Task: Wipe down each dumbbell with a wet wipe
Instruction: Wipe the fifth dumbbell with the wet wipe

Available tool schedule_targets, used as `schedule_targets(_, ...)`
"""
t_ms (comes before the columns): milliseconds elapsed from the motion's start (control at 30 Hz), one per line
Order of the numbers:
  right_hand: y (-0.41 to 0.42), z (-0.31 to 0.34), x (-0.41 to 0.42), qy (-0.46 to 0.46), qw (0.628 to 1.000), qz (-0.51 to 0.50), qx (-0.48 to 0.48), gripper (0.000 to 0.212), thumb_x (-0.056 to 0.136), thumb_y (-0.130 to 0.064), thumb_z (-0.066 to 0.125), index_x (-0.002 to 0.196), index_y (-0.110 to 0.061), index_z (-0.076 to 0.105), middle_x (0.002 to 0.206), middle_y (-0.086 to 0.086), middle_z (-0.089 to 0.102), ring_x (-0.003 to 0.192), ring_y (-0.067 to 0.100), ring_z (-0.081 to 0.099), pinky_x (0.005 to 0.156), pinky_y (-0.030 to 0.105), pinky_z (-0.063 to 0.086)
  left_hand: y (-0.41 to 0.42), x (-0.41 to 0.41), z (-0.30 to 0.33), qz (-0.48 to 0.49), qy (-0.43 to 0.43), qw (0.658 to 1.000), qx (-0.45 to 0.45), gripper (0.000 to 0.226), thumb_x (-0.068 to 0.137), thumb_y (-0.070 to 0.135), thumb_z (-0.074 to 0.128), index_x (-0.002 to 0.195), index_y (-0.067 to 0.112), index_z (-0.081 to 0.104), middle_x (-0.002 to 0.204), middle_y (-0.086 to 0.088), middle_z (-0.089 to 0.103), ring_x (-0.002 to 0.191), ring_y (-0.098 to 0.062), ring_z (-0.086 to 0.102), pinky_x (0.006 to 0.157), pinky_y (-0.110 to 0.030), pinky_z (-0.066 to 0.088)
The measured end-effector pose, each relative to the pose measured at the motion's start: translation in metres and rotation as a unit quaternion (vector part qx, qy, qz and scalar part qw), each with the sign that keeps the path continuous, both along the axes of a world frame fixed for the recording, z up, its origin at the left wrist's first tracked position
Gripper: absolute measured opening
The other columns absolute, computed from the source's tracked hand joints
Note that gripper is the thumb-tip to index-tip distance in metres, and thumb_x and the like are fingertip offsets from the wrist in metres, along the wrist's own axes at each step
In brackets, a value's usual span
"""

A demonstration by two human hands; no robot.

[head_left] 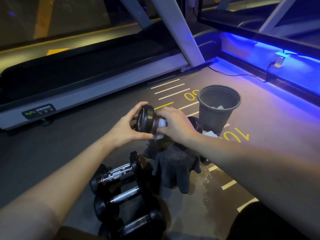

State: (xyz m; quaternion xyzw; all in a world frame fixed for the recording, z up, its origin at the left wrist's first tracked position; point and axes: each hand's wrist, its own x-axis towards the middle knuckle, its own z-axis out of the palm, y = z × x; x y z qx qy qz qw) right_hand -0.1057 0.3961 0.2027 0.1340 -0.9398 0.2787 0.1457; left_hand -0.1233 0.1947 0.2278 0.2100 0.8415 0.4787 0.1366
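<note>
A black dumbbell (145, 118) is held up above the floor, lying crosswise. My left hand (127, 126) grips its left end plate with thumb below and fingers above. My right hand (174, 124) is wrapped over the handle and presses a white wet wipe (161, 129) against it; the wipe shows under my fingers. The dumbbell's right end plate (196, 124) pokes out behind my right wrist. Three more black dumbbells with chrome handles lie on the floor in front of me: one (119, 172), a second (124, 194), and a third (136, 224) nearest to me.
A dark cloth or gloves (174, 165) lie heaped under my right forearm. A black bin (216, 115) with used wipes inside stands at the right; a white wipe (210, 134) lies at its base. A wet patch (214, 187) spreads on the floor. A treadmill (86, 80) runs along the left.
</note>
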Motion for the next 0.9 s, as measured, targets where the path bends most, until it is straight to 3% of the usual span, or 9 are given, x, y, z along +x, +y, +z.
schedule_targets(167,-0.007,-0.003,-0.010,-0.018,0.999,-0.007,-0.025,0.030,0.072,-0.022,0.076,0.101,-0.015,0.069,0.095,0.001,0.064,0.097,0.024,0.058,0.082,0.040,0.048,-0.001,-0.002,-0.001,-0.004,-0.002,1.000,-0.003,0.100,0.069,0.005,0.090,0.145,0.045,0.039,0.126,0.016,0.056,0.122,0.003,0.051,0.084,0.001,0.042)
schedule_targets(433,-0.005,0.004,-0.016,-0.149,0.987,0.026,-0.060,0.027,0.077,-0.021,0.073,0.104,-0.023,0.070,0.090,-0.004,0.070,0.085,0.014,0.060,0.070,0.026,0.041,-0.003,-0.006,-0.004,-0.014,0.002,1.000,-0.004,0.100,0.067,0.005,0.091,0.143,0.046,0.040,0.129,0.007,0.060,0.120,0.000,0.058,0.088,-0.004,0.043)
schedule_targets(533,-0.010,0.006,-0.012,-0.116,0.993,0.003,0.005,0.026,0.077,-0.021,0.071,0.102,-0.016,0.067,0.095,0.007,0.070,0.094,0.030,0.063,0.072,0.034,0.047,-0.003,-0.007,-0.006,-0.002,-0.003,1.000,0.003,0.101,0.065,0.004,0.091,0.141,0.049,0.042,0.128,0.004,0.062,0.116,0.001,0.061,0.093,-0.009,0.046)
schedule_targets(633,-0.019,-0.001,-0.001,-0.046,0.997,-0.025,0.063,0.029,0.081,-0.020,0.069,0.108,-0.013,0.062,0.103,0.013,0.070,0.100,0.036,0.063,0.075,0.037,0.046,-0.003,-0.006,-0.009,0.014,0.001,1.000,0.010,0.103,0.058,0.018,0.096,0.139,0.055,0.043,0.124,0.001,0.066,0.114,-0.003,0.064,0.099,-0.019,0.048)
schedule_targets(733,-0.025,-0.008,0.003,-0.025,0.997,-0.037,0.061,0.030,0.082,-0.018,0.067,0.110,-0.014,0.059,0.107,0.010,0.069,0.102,0.036,0.062,0.075,0.037,0.044,-0.004,-0.007,-0.012,0.029,0.000,1.000,0.010,0.100,0.063,0.012,0.094,0.140,0.053,0.044,0.121,0.005,0.068,0.115,0.003,0.060,0.093,-0.009,0.045)
schedule_targets(833,-0.020,-0.005,-0.009,-0.077,0.996,-0.004,0.037,0.023,0.080,-0.017,0.067,0.102,-0.013,0.063,0.101,0.011,0.070,0.099,0.035,0.063,0.073,0.036,0.044,-0.005,-0.006,-0.010,0.012,-0.004,1.000,0.012,0.102,0.065,0.006,0.092,0.143,0.048,0.042,0.127,0.005,0.065,0.112,0.007,0.061,0.095,-0.011,0.047)
schedule_targets(900,-0.013,0.004,-0.017,-0.139,0.990,0.032,0.013,0.015,0.080,-0.015,0.066,0.094,-0.010,0.065,0.093,0.011,0.069,0.095,0.032,0.063,0.071,0.033,0.045,-0.004,-0.002,-0.005,-0.003,-0.008,1.000,0.012,0.103,0.067,0.000,0.090,0.146,0.042,0.040,0.128,0.005,0.062,0.105,0.013,0.062,0.088,-0.010,0.050)
